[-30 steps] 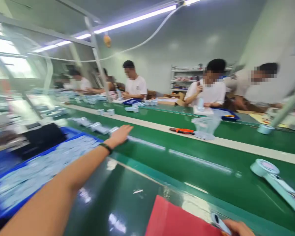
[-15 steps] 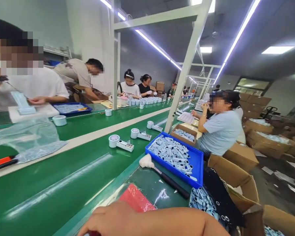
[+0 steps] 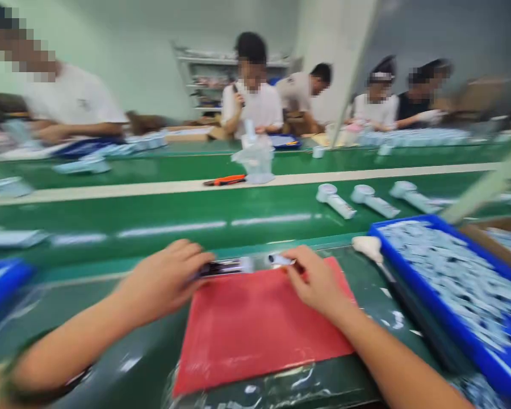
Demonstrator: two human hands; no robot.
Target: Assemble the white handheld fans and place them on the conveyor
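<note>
Left hand point(image 3: 162, 281): fingers curled nearly shut round a dark bar with a pale end point(image 3: 223, 266). Looks like a firm grip, but blur hides what the bar is. Right hand point(image 3: 317, 281): thumb and fingers pinched almost closed on a small pale-blue piece point(image 3: 280, 259). The piece lies roughly in line with the bar's pale end, close to it; can't confirm contact.

Both hands work over the far edge of a red mat point(image 3: 255, 329). Probably a clean, flat work surface, and the pale parts stand out against it. Clear plastic film point(image 3: 255, 389) lies along its near edge.

Right of the mat, a pale-headed mallet point(image 3: 366, 245) lies beside a blue tray point(image 3: 409, 222) packed with pale-blue parts point(image 3: 451, 284). Both seem placed for an easy reach with the right hand. A cardboard box point(image 3: 494, 227) sits just past the tray.

Three cup-topped pale-blue units point(image 3: 368, 196) lie in a row on the green conveyor belt point(image 3: 153, 216). Farther out: orange-handled pliers point(image 3: 225, 180), a clear plastic bag point(image 3: 258, 162), and a co-worker in a white T-shirt point(image 3: 255, 108) across the line.
</note>
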